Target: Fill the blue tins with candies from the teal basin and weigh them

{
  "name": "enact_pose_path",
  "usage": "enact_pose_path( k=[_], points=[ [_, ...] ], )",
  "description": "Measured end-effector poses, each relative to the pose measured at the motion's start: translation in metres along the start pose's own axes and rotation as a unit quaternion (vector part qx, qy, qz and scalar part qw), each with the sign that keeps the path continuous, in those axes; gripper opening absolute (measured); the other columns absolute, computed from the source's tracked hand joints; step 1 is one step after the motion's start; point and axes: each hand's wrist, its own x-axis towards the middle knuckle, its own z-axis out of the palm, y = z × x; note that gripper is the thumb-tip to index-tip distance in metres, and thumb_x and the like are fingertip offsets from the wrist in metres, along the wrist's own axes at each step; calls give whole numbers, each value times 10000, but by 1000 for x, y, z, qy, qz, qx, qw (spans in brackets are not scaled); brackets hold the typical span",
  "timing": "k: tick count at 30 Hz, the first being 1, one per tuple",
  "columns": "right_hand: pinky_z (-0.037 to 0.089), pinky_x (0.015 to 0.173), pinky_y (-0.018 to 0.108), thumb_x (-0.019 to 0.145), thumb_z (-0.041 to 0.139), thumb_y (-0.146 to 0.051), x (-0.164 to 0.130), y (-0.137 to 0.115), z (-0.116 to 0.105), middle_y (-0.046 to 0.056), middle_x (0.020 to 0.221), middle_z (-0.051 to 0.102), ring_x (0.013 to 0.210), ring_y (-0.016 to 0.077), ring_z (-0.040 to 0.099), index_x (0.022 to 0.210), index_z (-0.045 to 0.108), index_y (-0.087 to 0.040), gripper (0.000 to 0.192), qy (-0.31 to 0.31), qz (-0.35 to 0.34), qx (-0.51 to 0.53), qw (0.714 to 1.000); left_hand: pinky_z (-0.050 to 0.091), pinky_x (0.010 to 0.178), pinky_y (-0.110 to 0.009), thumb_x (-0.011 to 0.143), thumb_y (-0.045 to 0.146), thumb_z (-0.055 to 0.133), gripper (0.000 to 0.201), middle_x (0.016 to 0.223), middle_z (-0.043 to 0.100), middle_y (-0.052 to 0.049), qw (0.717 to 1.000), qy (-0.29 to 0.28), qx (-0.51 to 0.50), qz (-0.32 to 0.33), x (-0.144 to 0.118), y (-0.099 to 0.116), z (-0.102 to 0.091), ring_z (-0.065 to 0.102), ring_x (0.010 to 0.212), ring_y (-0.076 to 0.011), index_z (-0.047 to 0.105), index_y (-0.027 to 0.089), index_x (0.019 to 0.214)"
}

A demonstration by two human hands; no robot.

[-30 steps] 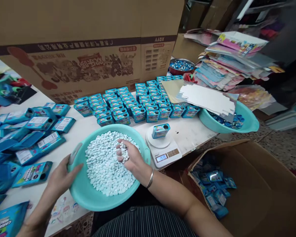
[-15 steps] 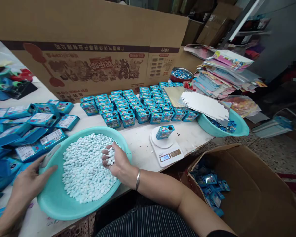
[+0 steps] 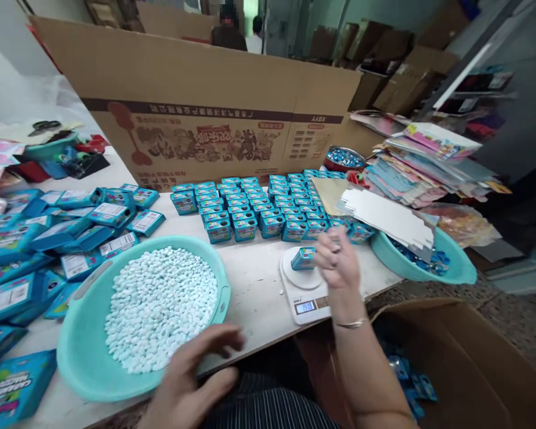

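Observation:
My right hand (image 3: 339, 259) is curled closed beside the small blue box (image 3: 302, 258) on a white kitchen scale (image 3: 301, 298). A bit of white shows at its fingertips; the rest of what it holds is hidden by the fingers. My left hand (image 3: 192, 381) is blurred, empty, its thumb and fingers apart, in front of the turquoise basin (image 3: 78, 363). Small white candies (image 3: 161, 310) fill much of that basin. The scale's display is lit.
Several rows of blue boxes (image 3: 243, 229) stand behind the scale. More blue boxes (image 3: 84, 226) lie heaped at left. A second turquoise basin (image 3: 458, 262) holds blue pieces under white card (image 3: 386, 220). An open carton (image 3: 473, 363) is at lower right. A large cardboard panel (image 3: 205, 77) stands behind.
My right hand has left the candy basin with candies and moved right to the box on the scale, its fingers closing. My left hand has let go of the basin's rim and moved right.

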Motion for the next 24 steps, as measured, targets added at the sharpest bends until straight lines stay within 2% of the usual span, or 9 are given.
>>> enact_pose_path(
  k=[2,5,8,12,15,17,20,22,24],
  points=[
    [105,316,107,1009,453,-379,13,-35,-56,-113,530,273,348,23,150,687,437,-211,364,72,-67,-25,995,591,804,-366,894,370,514,374,1067,731,-65,995,-46,-83,-23,48,3,58,692,884,-214,597,298,1252],
    [156,305,106,961,557,-382,32,-46,-126,-118,490,313,325,14,212,679,450,-202,352,156,-50,-58,985,537,889,-393,873,226,522,376,1100,684,-102,998,-13,39,-47,109,1,121,655,968,-230,578,205,1244],
    [191,301,110,877,681,-417,48,-24,-160,-120,480,348,321,8,258,676,450,-199,375,173,-14,-76,982,483,933,-420,878,173,516,285,1140,643,-135,977,-37,203,-51,139,-6,148,604,1086,-279,604,162,1148],
    [205,299,110,844,711,-458,67,6,-164,-129,490,350,325,8,273,712,454,-204,384,146,-21,-68,987,473,901,-413,908,154,463,179,1030,663,-125,966,-56,246,-48,149,-7,153,617,1028,-285,630,161,972],
    [215,304,108,835,718,-466,75,14,-162,-131,486,339,329,9,274,704,433,-209,406,123,-29,-57,990,483,875,-397,933,174,434,193,1003,673,-111,966,-46,250,-43,139,-2,141,631,979,-267,626,179,953],
    [218,306,109,834,718,-466,76,15,-163,-130,480,334,330,9,274,689,423,-209,418,119,-32,-48,991,498,858,-382,952,224,425,198,980,679,-96,973,17,231,-5,124,5,118,639,945,-249,622,198,962],
    [220,307,108,839,717,-462,76,20,-163,-129,482,328,331,7,270,675,411,-209,429,118,-29,-31,992,513,865,-386,963,333,441,195,924,683,-66,950,221,214,63,97,13,56,651,900,-234,609,234,965],
    [215,308,106,843,715,-455,77,28,-159,-128,484,330,333,5,266,675,411,-209,426,115,-12,-19,993,513,885,-434,932,395,498,188,927,685,-61,907,322,271,20,80,12,7,654,920,-268,611,246,947],
    [211,309,104,845,717,-448,79,41,-150,-127,487,342,333,2,266,683,420,-207,415,113,9,-8,994,512,872,-494,909,458,485,242,915,677,-65,864,373,333,-64,65,3,-38,654,955,-329,617,256,920]
  ],
)
